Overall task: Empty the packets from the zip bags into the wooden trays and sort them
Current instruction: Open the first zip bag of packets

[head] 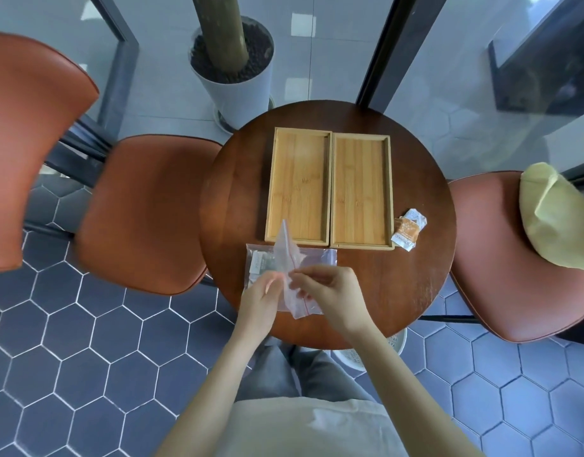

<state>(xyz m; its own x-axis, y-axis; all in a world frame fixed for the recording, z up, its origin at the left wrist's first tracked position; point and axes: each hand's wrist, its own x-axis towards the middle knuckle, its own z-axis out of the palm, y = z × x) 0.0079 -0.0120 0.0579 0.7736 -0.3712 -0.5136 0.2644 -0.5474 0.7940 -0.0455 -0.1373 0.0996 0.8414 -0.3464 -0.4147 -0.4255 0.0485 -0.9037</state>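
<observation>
Two wooden trays lie side by side on the round table, the left tray (274,183) and the right tray (388,189), both with nothing in them. Near the table's front edge my left hand (259,300) and my right hand (330,291) both grip a clear zip bag (289,255) with a red seal, held up above the table. It looks flat and see-through. Under it lies a second zip bag (261,262) with white packets inside. A small heap of orange and white packets (408,230) rests just right of the right tray.
The dark wooden table (426,275) is small and round. Brown chairs stand at the left (145,212) and right (495,258); a yellow-green cloth (557,219) lies on the right one. A potted plant (233,67) stands behind the table by the glass wall.
</observation>
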